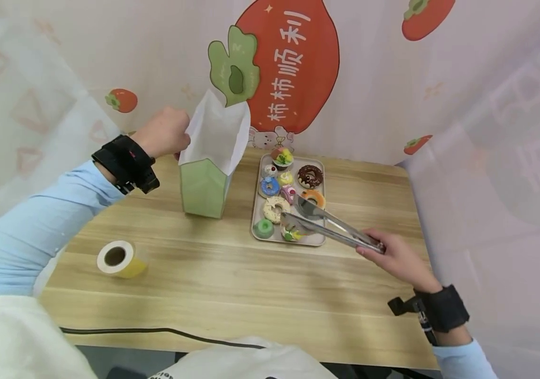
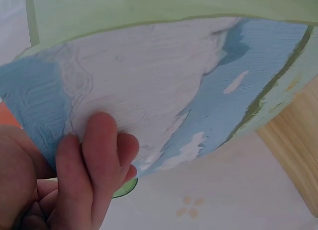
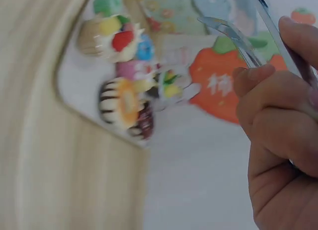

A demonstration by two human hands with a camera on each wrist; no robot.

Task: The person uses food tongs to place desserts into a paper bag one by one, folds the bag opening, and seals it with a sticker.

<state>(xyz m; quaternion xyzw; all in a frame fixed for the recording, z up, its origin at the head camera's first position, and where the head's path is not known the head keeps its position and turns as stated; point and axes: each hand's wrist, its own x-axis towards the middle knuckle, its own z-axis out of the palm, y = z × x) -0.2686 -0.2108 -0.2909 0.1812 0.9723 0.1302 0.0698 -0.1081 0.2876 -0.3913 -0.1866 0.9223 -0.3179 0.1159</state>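
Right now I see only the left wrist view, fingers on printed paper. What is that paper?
Observer: A green paper bag standing open on the table; the left hand pinches its rim.
Operator: And the other hand?
Observer: The right hand grips metal tongs.
Operator: Where do they point?
Observer: Over a tray of small doughnuts and cakes, right of the bag.

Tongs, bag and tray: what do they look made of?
Tongs: polished metal, judging by the mirror-like silver shine. Bag: thin paper, green outside and white inside; it creases and stands stiffly. Tray: matte beige, probably plastic or coated metal; cannot tell which.
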